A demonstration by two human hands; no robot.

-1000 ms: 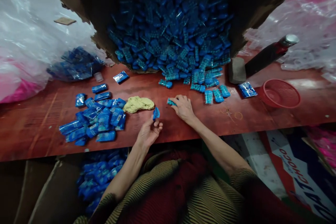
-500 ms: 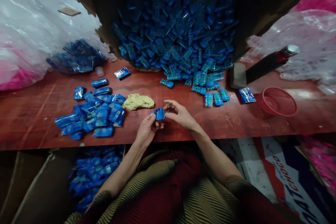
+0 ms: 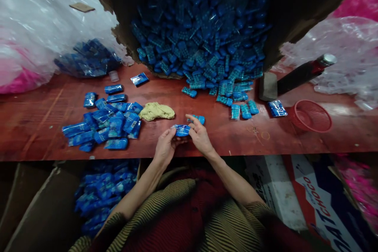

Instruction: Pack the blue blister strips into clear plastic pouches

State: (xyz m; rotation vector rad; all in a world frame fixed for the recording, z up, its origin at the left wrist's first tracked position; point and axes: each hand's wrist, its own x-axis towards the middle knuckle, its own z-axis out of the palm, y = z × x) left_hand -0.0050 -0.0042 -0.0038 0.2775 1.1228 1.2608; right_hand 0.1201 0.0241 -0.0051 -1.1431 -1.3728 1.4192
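A small blue printed wrapper (image 3: 181, 130) is stretched between both hands, just above the front edge of the red table. My left hand (image 3: 165, 147) is closed on its left end, thumb on top. The thumb side of my right hand (image 3: 202, 137) grips the other end, while the index finger points outward. Right behind that finger lies a blue packet with teal dots (image 3: 199, 119), partly covered by it. A crumpled yellow-green cloth (image 3: 157, 111) rests beyond my left hand. Further left is a heap of blue packets (image 3: 116, 124).
A torn cardboard box (image 3: 118, 15) spills many dotted blue packets (image 3: 201, 55) onto the table (image 3: 218, 141). To the right are a grey block (image 3: 268, 86), a dark bottle (image 3: 304, 73), a blue flat packet (image 3: 277, 108) and a red basket (image 3: 313, 116). Plastic bags flank both sides.
The wrapper now shows wider and lies level between my hands. My right hand has come down and left onto its end. A dotted packet now shows on the table behind that hand.
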